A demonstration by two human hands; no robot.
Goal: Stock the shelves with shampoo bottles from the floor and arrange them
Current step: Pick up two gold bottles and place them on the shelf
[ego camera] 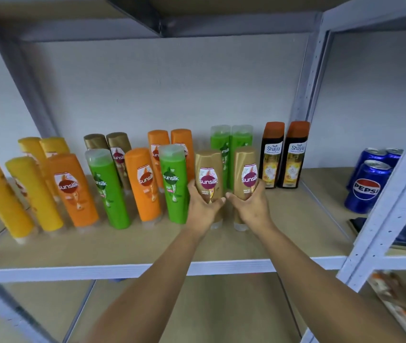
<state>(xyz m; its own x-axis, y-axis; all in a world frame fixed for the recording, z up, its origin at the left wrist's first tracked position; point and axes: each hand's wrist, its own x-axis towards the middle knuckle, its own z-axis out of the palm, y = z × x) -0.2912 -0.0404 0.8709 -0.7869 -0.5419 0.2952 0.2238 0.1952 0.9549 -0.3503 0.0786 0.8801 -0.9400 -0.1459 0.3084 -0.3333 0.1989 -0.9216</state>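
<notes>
Shelf [122, 246], beige board on a grey metal frame: carries upright shampoo bottles in yellow, orange, green and gold, in front and back rows.
Left hand [200, 206]: fingers curled round a gold bottle [209, 178] at the front of the shelf.
Right hand [251, 205]: wrapped round a second gold bottle [246, 173], just beside the first.
Two dark bottles [283, 154]: far right of the row, side by side.
Blue cans [367, 184]: next bay to the right.
</notes>
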